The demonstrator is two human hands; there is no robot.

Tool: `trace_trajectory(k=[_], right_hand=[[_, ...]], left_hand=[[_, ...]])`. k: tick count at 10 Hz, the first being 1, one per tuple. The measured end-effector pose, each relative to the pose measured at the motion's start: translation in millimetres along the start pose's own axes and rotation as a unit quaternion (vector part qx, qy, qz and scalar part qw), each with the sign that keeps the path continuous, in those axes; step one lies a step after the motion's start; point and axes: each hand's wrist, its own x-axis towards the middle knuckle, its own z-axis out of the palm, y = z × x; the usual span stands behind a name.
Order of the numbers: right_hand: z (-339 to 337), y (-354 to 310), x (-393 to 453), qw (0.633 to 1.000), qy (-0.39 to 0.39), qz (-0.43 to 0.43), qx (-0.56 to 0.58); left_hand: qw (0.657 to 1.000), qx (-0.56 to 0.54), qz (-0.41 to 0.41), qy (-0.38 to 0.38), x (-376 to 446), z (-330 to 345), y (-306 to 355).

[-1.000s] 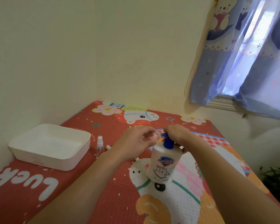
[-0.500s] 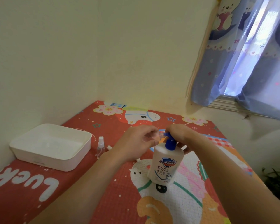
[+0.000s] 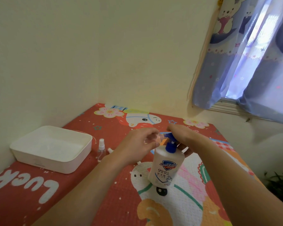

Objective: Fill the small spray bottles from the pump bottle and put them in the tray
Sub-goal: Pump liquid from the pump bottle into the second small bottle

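Note:
A white pump bottle (image 3: 166, 167) with a blue pump head stands in the middle of the red cartoon mat. My right hand (image 3: 181, 136) lies over the pump head, fingers curled down around it. My left hand (image 3: 138, 145) holds a small clear spray bottle (image 3: 161, 137) with its mouth against the blue nozzle. Another small spray bottle (image 3: 101, 148) with a white cap stands upright just right of the white tray (image 3: 31, 158), which holds no bottles.
A small white cap (image 3: 110, 150) lies on the mat beside the standing spray bottle, partly hidden by my left forearm. Walls close in at the left and back. A curtained window is at the right, and a plant (image 3: 281, 185) at the mat's right edge.
Both hands stay at the pump head, and the small bottle remains at the nozzle. The view has shifted slightly; nothing else has moved.

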Motion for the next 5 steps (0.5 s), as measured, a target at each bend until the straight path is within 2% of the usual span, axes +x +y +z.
trace_trajectory(k=[1, 3, 4, 5], right_hand=[[-7, 1, 0, 0.999, -0.041, 0.017, 0.005], [5, -2, -1, 1.0, -0.001, 0.001, 0.003], [11, -3, 3, 0.996, 0.032, 0.017, 0.076], [13, 2, 16, 0.996, 0.083, -0.043, 0.006]], left_hand=[[1.0, 0.008, 0.01, 0.0, 3, -3, 3], [1.0, -0.002, 0.005, -0.002, 4, -2, 1], [1.0, -0.008, -0.004, -0.017, 3, -1, -3], [1.0, -0.007, -0.007, -0.021, 1, 2, -8]])
